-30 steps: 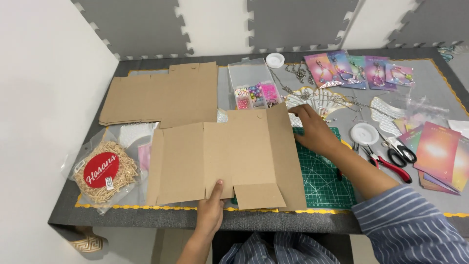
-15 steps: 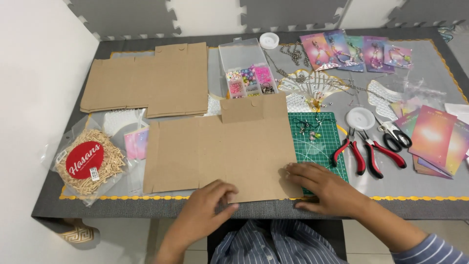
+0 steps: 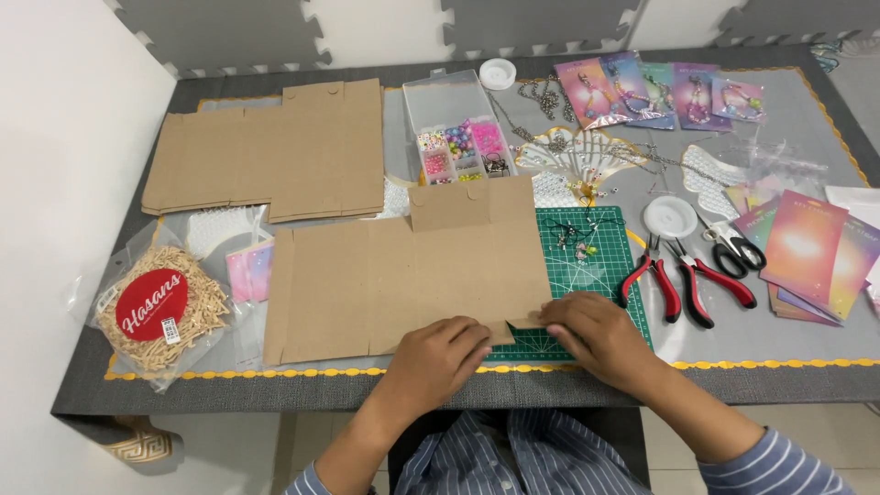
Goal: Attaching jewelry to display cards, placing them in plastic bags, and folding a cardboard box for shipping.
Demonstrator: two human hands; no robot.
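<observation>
While both hands press at the near edge of the table (image 3: 275, 390), the flat cardboard sheet (image 3: 394, 275) lies unfolded in front of the person, its right part overlapping the green cutting mat (image 3: 596, 275).

Left hand (image 3: 438, 356): fingers curled, tips down on the sheet's near edge, just left of a small flap (image 3: 522, 325). Whether it pinches the cardboard or only presses it, I cannot tell.

Right hand (image 3: 596, 337): fingers bent, tips touching the flap where it lifts off the mat; grip not clear.

Second cardboard sheet (image 3: 266, 156): flat, at the far left, apart from the first.

Clear bead box (image 3: 456, 124): behind the first sheet, lid open, coloured beads in its compartments.

Bag of wooden pegs (image 3: 160, 307): clear plastic with a round red label, at the left edge, near the sheet.

Two red-handled pliers (image 3: 683, 284): side by side, right of the mat.

Scissors (image 3: 733, 247): just right of the pliers.

White spool (image 3: 671, 217): beyond the pliers.

Pink and purple cards (image 3: 807, 252): stacked at the right edge.

Packets of charms (image 3: 660, 87): a row along the far side.

White round lid (image 3: 498, 73): far side, beside the bead box.
</observation>
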